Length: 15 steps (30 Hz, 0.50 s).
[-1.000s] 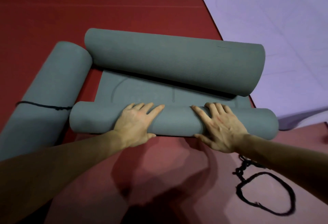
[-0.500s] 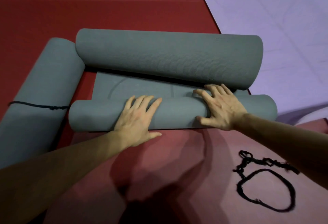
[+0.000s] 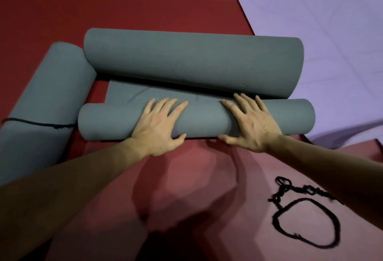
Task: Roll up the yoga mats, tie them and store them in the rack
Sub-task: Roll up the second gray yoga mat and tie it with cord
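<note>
A grey yoga mat (image 3: 203, 120) lies across the red floor, rolled from my near side into a thin roll. A short flat strip of it (image 3: 128, 93) still shows beyond the roll. My left hand (image 3: 159, 128) rests palm down on the roll's middle, fingers spread. My right hand (image 3: 251, 124) presses flat on the roll a little to the right. Behind it lies a thicker grey rolled mat (image 3: 192, 62), almost touching the thin roll at the right. A third grey roll (image 3: 41, 103) lies at the left, tied with a black cord (image 3: 37, 123).
A loose black cord (image 3: 306, 219) lies looped on the red floor (image 3: 145, 2) at the lower right, under my right forearm. A flat purple mat (image 3: 321, 22) covers the floor at the upper right. No rack is in view.
Both hands have pushed the thin roll farther away, so the flat strip has shrunk. The right hand slid back from the far side onto the top of the roll.
</note>
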Motion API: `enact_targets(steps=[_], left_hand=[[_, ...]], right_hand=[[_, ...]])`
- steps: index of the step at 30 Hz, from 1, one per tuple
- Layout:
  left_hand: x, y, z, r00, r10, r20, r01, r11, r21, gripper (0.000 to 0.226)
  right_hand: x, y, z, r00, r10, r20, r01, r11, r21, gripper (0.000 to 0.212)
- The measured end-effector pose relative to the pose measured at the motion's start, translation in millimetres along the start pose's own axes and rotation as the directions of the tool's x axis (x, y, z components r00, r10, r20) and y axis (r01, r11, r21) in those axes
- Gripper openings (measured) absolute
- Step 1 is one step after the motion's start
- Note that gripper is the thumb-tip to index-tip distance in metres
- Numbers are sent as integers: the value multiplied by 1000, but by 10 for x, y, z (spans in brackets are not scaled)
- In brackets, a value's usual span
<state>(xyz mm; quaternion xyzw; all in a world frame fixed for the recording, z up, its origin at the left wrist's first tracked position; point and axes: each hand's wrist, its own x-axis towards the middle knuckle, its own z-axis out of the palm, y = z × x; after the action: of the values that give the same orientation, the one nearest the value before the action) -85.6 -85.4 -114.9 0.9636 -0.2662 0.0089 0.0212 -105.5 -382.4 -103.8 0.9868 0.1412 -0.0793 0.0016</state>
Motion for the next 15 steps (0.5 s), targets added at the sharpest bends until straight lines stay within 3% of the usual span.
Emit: enact_targets(steps=[5, 8, 10, 15], left_hand=[[91, 27, 8, 998, -64, 16, 62, 994, 85, 123], [83, 42, 54, 997, -72, -11, 72, 993, 97, 119], [132, 7, 37, 995, -88, 51, 83, 992, 93, 121], [276, -10, -5, 985, -121, 125, 107, 988, 114, 119]], right_hand=[[207, 41, -107, 996, 25, 80, -22, 999, -44, 120], [321, 79, -156, 991, 68, 113, -62, 997, -53, 128], [336, 93, -161, 987, 107, 118, -104, 994, -31, 131], [242, 112, -135, 992, 94, 83, -93, 996, -16, 123]])
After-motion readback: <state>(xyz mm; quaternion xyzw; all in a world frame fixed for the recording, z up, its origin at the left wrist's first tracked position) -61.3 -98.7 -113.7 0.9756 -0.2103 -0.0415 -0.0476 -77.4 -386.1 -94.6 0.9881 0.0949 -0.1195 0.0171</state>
